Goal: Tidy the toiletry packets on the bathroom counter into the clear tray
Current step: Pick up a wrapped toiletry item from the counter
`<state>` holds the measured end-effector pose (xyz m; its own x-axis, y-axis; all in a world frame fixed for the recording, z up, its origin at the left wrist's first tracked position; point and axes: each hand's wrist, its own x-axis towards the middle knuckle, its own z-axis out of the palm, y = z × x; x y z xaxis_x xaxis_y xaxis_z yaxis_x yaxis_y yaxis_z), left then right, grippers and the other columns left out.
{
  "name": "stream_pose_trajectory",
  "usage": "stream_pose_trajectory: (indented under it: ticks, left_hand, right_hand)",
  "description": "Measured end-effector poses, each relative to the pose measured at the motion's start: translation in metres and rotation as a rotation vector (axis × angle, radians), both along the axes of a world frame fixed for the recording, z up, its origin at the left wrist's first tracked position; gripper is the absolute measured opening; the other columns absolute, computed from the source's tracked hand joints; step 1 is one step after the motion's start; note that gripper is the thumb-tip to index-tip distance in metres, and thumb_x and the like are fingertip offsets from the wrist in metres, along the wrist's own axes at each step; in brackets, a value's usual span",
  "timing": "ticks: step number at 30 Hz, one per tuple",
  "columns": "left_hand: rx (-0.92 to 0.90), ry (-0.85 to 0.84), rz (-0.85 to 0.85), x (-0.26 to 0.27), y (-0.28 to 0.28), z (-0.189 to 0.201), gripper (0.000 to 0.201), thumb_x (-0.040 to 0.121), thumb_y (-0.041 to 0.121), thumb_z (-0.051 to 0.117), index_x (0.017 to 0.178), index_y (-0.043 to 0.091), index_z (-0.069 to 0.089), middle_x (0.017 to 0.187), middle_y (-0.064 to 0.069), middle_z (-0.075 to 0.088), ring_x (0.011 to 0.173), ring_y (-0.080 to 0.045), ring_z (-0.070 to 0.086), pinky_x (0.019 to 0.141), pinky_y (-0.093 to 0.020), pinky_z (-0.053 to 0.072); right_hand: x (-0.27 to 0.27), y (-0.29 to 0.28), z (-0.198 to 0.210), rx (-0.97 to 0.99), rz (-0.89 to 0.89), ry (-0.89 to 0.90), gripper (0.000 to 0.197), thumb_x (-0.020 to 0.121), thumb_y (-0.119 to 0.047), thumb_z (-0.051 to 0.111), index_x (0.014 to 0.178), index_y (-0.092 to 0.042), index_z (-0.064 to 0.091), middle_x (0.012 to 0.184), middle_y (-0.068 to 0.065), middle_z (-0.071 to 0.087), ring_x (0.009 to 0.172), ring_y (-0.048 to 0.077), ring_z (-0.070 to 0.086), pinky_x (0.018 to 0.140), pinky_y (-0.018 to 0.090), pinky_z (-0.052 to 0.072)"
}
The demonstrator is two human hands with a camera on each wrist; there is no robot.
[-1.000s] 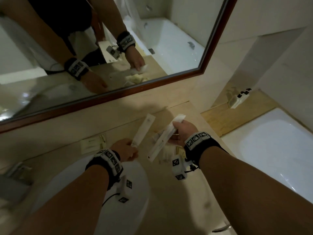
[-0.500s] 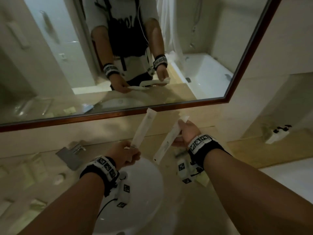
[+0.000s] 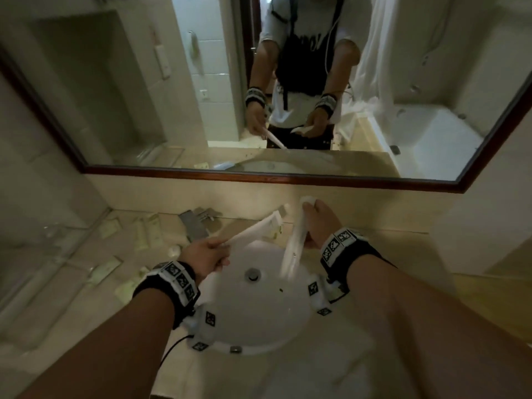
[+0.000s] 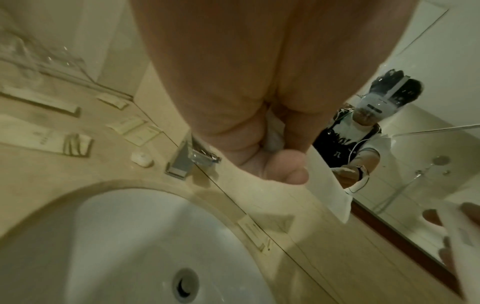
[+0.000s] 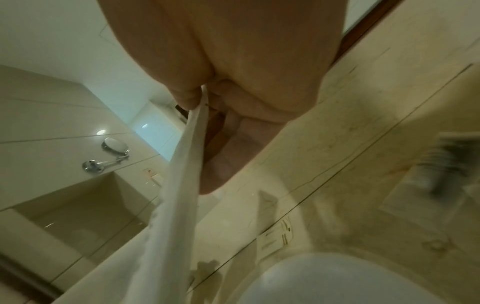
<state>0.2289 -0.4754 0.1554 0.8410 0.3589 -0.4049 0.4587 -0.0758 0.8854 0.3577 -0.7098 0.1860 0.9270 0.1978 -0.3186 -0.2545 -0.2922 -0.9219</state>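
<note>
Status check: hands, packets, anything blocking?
Left hand grips one long white packet; right hand grips another. Both over the sink. More packets left of the faucet. Nothing blocking.

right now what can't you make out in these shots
- Left hand packet: in the left wrist view the palm hides its gripped end.
- Right hand packet: motion-blurred in the head view, so its printing is unreadable.
- Clear tray: in the head view only faint glints at the left, its edges and contents unclear.
- Small packets on the counter: too dim and small to read.
</note>
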Motion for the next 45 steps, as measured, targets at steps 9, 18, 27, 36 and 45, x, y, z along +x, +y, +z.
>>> stream_pose_trajectory:
  ticks: [9,18,27,36,45]
  left_hand:
    - [0.144,-0.125,0.342,-0.051,0.053,0.026,0.019,0.077,0.005,0.081,0.090,0.006,0.067,0.074,-0.011,0.069,0.059,-0.020,0.061,0.054,-0.030,0.049]
    - [-0.011,-0.231,0.364,-0.101,0.102,0.045,0.009,0.085,0.013,0.077,0.089,0.005,0.076,0.081,-0.011,0.073,0.068,-0.019,0.065,0.065,-0.029,0.055]
    - [-0.114,-0.213,0.251,-0.157,0.148,0.065,0.011,0.094,0.010,0.067,0.090,0.000,0.071,0.074,-0.014,0.070,0.053,-0.016,0.065,0.052,-0.025,0.056]
    - [-0.107,-0.251,0.176,-0.186,0.173,0.073,0.015,0.087,0.000,0.073,0.078,0.004,0.062,0.063,-0.007,0.063,0.060,-0.018,0.068,0.052,-0.023,0.056]
    - [-0.089,-0.188,0.074,-0.199,0.200,0.064,0.009,0.092,0.002,0.066,0.083,0.000,0.069,0.061,-0.004,0.065,0.058,-0.019,0.064,0.050,-0.023,0.054]
  right_hand:
    - [-0.014,0.050,-0.006,0.107,0.171,0.010,0.025,0.082,-0.036,0.068,0.094,-0.014,0.068,0.098,0.023,0.071,0.091,0.042,0.072,0.080,0.063,0.059]
    - [-0.065,0.119,0.039,0.130,0.319,0.049,0.026,0.095,-0.010,0.064,0.115,0.004,0.056,0.111,0.026,0.068,0.095,0.039,0.072,0.069,0.049,0.063]
    - [-0.145,0.214,0.068,-0.174,0.607,-0.283,0.031,0.094,-0.022,0.066,0.122,-0.017,0.054,0.089,0.008,0.067,0.066,0.029,0.070,0.067,0.049,0.063]
    - [-0.198,0.282,0.078,-0.307,0.696,-0.262,0.018,0.090,-0.012,0.062,0.106,-0.011,0.055,0.083,0.019,0.073,0.062,0.035,0.074,0.068,0.055,0.063]
    - [-0.206,0.305,0.073,-0.305,0.730,-0.246,0.016,0.095,-0.010,0.056,0.111,-0.013,0.060,0.068,0.008,0.065,0.055,0.018,0.057,0.051,0.030,0.050]
